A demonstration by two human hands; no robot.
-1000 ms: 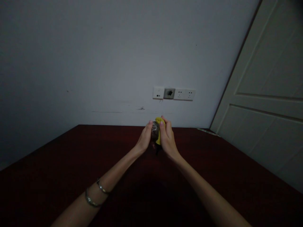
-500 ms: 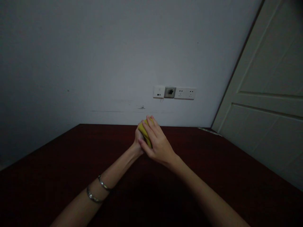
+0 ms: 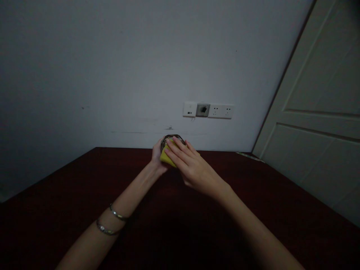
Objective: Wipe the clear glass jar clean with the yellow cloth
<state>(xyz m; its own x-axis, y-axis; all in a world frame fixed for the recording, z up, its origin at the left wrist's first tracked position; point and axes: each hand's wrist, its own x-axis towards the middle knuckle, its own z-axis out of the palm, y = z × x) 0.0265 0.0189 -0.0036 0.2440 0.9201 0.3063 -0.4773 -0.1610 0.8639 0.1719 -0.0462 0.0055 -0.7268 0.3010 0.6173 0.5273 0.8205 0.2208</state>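
Above the dark table, my left hand (image 3: 156, 156) is wrapped round the left side of a round, shiny-rimmed cup (image 3: 163, 143). Its rim faces up and partly towards me; whether it is glass or metal I cannot tell. A yellow cloth (image 3: 168, 159) lies against the near side and rim of the cup. My right hand (image 3: 194, 165) presses this cloth on from the right, fingers together over it. Most of the cup is hidden behind the cloth and the hands. Two bracelets (image 3: 107, 230) circle my left forearm.
The dark red table (image 3: 70, 187) reaches back to a pale wall (image 3: 126, 67). Wall sockets (image 3: 221, 111) sit low on that wall. A white panelled door (image 3: 317, 150) borders the right side, and a thin strip (image 3: 250, 156) lies at the far right table edge.
The cup's shiny rim has come into sight between my hands. My right hand has shifted right with its thumb no longer visible, and my left hand has moved slightly left.
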